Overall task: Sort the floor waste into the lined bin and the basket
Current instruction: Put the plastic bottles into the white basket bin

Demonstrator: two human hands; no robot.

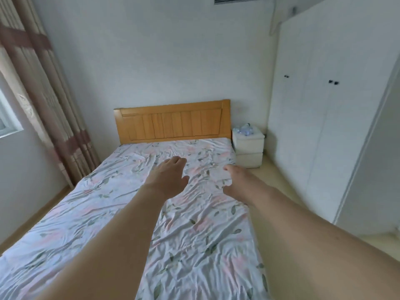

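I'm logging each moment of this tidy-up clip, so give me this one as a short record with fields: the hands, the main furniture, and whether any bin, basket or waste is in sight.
left hand: held out above the bed, fingers relaxed, holding nothing
right hand: held out beside it, loosely curled, empty
bed: floral sheet, wooden headboard
nightstand: right of the headboard, clear plastic items on top
wardrobe: white, doors closed, right wall
curtain: left, by the window
bin, basket, floor waste: none in view
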